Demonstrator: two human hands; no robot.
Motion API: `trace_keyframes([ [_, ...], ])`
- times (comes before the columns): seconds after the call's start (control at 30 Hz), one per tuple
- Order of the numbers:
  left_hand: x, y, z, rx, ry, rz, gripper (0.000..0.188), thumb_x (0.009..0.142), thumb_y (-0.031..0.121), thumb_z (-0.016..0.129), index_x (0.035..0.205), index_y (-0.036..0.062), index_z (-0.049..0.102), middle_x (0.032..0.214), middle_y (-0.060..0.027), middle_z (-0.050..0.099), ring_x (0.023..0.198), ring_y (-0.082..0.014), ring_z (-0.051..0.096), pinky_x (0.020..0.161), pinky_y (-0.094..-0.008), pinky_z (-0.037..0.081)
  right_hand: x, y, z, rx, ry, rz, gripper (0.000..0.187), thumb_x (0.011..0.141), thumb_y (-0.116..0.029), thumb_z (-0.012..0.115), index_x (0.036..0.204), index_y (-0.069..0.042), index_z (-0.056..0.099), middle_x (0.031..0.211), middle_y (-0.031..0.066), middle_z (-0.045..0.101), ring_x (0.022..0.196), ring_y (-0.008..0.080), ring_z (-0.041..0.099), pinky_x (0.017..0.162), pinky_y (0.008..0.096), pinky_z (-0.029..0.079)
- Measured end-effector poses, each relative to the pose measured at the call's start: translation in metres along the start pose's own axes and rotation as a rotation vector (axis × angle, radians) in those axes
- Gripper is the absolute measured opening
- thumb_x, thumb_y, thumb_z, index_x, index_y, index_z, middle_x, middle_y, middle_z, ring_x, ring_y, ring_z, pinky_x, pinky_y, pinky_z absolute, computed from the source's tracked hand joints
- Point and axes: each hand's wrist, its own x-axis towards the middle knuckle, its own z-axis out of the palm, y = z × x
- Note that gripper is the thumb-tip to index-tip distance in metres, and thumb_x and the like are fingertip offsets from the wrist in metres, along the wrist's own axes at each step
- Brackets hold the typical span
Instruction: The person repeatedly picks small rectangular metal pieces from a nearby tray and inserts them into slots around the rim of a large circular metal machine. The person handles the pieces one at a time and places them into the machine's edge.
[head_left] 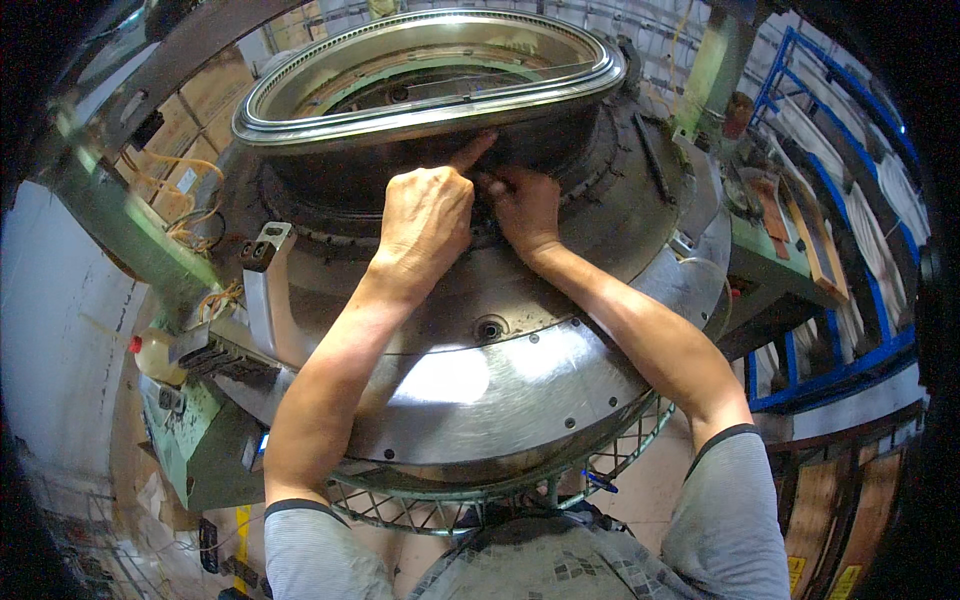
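My left hand [428, 222] is over the dark cylinder wall [345, 175] of a large round machine, just below its polished metal ring [440, 112]. Its index finger stretches toward the wall, while the other fingers curl under, hidden from view. Close beside it on the right, my right hand [528, 208] has its fingers bent and drawn together, the tips near the left hand. Whatever either hand holds is too small or hidden to make out. Beneath both forearms lies the machine's broad, shiny metal bed plate [480, 385].
A metal bracket [265, 290] rises left of my left forearm. Green machine posts [140, 220] stand at both sides. On the right are a blue rack [850, 220] with pale cloth and a wooden-edged tray [810, 235]. A green lattice rail [420, 508] curves below the plate.
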Motion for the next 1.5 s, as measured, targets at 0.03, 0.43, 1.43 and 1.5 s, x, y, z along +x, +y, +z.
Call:
trace_keyframes([
  [0.03,0.000,0.000,0.001,-0.006,0.011,-0.005,0.090,0.072,0.006,0.068,0.156,0.0127,0.037,0.073,-0.0164,0.071,0.070,-0.0303,0.073,0.064,-0.0393,0.059,-0.001,-0.001,0.004,0.081,0.007,0.101,0.012,0.088,-0.011,0.072,0.087,0.001,0.073,0.078,0.0188,0.072,0.060,0.0236,0.069,0.056,0.0376,0.052],
  [0.43,-0.002,-0.007,-0.006,-0.095,0.011,0.017,0.035,0.066,0.004,0.070,0.099,0.0064,0.060,0.073,-0.0202,0.069,0.071,-0.0350,0.072,0.065,-0.0423,0.059,0.023,0.005,-0.030,-0.402,-0.046,-0.147,0.040,0.082,-0.046,0.078,0.078,-0.006,0.072,0.063,0.0180,0.066,0.061,0.0347,0.070,0.054,0.0420,0.055],
  [1.43,-0.011,-0.035,0.005,-0.133,-0.019,0.076,0.007,0.072,0.008,0.069,0.067,0.0027,0.070,0.071,-0.0210,0.068,0.067,-0.0364,0.070,0.061,-0.0445,0.057,0.029,-0.014,-0.036,0.948,-0.361,0.737,0.017,0.097,-0.010,0.061,0.109,-0.002,0.070,0.103,0.0087,0.074,0.076,0.0147,0.065,0.067,0.0286,0.053],
  [1.5,-0.011,-0.033,0.000,-0.145,-0.036,0.069,0.007,0.072,0.009,0.071,0.070,0.0025,0.070,0.072,-0.0218,0.067,0.068,-0.0371,0.070,0.061,-0.0459,0.057,0.032,-0.013,-0.036,0.995,-0.339,0.728,0.018,0.097,-0.010,0.060,0.110,-0.003,0.070,0.104,0.0085,0.074,0.077,0.0133,0.065,0.067,0.0284,0.053],
])
